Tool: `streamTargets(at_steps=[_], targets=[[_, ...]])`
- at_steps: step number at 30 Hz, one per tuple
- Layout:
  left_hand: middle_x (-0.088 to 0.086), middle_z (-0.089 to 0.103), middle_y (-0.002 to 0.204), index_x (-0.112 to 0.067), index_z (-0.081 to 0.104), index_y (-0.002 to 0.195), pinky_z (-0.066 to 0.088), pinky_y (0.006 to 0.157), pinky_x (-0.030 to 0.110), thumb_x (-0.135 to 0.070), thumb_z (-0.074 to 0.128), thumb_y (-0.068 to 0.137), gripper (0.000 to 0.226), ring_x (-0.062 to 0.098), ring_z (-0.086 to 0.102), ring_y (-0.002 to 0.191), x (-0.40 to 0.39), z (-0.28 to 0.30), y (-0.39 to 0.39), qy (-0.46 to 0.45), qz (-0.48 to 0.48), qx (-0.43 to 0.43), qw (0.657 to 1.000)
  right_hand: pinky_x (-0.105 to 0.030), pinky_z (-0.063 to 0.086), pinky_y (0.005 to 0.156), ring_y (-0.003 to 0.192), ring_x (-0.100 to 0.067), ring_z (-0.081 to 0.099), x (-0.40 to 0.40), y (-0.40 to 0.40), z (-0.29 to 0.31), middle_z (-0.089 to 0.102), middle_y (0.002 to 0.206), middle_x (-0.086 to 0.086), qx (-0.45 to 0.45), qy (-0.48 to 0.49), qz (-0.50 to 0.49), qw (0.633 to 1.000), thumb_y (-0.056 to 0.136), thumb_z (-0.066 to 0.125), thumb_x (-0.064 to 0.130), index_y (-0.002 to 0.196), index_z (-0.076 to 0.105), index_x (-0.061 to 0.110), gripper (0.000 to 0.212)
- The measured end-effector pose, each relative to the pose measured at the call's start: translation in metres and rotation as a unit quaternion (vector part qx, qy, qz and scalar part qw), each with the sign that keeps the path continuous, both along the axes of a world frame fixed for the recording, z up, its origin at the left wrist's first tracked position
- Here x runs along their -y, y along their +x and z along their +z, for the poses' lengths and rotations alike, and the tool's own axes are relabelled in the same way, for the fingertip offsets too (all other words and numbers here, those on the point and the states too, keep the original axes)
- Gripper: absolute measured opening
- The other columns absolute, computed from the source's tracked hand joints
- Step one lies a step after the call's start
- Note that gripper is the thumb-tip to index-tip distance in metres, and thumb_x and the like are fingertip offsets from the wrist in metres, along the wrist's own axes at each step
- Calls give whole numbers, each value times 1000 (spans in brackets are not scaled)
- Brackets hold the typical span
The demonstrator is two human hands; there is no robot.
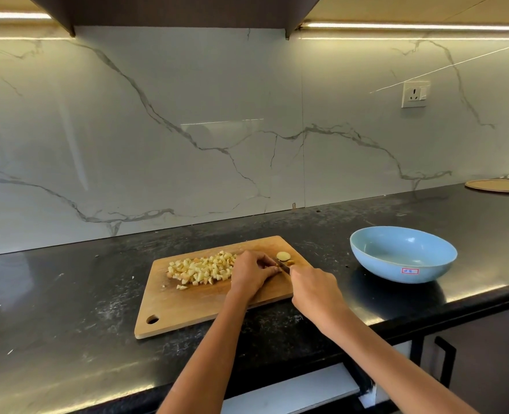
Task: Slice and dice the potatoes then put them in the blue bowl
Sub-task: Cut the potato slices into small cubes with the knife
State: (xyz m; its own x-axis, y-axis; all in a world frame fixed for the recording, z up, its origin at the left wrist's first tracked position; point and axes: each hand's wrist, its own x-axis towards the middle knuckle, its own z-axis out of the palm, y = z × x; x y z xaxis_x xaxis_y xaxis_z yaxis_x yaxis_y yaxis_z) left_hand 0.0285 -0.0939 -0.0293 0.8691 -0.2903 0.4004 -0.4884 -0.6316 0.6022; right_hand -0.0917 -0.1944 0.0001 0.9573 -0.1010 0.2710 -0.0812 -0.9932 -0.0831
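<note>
Your right hand (313, 289) grips knife (282, 265) over cutting board (187, 306); left hand (250, 271) pinches potato piece there, hidden under fingers. Diced potato (200, 268) heaped mid-board. Blue bowl (403, 254) right of board, apart.

you have a heap of pale diced potato (201, 269) on the wooden cutting board (187, 306), one round potato slice (283, 256) lying flat near its far right corner, and the blue bowl (403, 254) upright to the right.
</note>
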Motion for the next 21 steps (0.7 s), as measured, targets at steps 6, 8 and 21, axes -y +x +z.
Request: streamTargets(at_steps=[6,8,21], targets=[[-4,71,89,-18,73,85,52,74,24,-23,74,77,9,9,62,82,0,-1,1,6,-1,2,1000,-32,45,77,99,-24,62,-1,4,7,63,111,-7,-31,-7,2,999,96,42,8,113,57,11,23],[-4,71,88,-18,73,85,53,72,25,-24,75,77,10,10,62,80,0,-1,1,6,0,0,1000,-31,44,75,98,-22,62,0,-3,5,62,110,-6,-35,-7,3,999,96,43,9,113,56,11,21],[-2,70,92,-16,73,91,37,61,7,-21,73,79,14,1,55,76,-2,0,-1,-7,-4,5,1000,-25,47,76,98,-15,64,-2,-29,-9,61,114,-2,3,47,-23,999,97,51,19,125,45,15,30]])
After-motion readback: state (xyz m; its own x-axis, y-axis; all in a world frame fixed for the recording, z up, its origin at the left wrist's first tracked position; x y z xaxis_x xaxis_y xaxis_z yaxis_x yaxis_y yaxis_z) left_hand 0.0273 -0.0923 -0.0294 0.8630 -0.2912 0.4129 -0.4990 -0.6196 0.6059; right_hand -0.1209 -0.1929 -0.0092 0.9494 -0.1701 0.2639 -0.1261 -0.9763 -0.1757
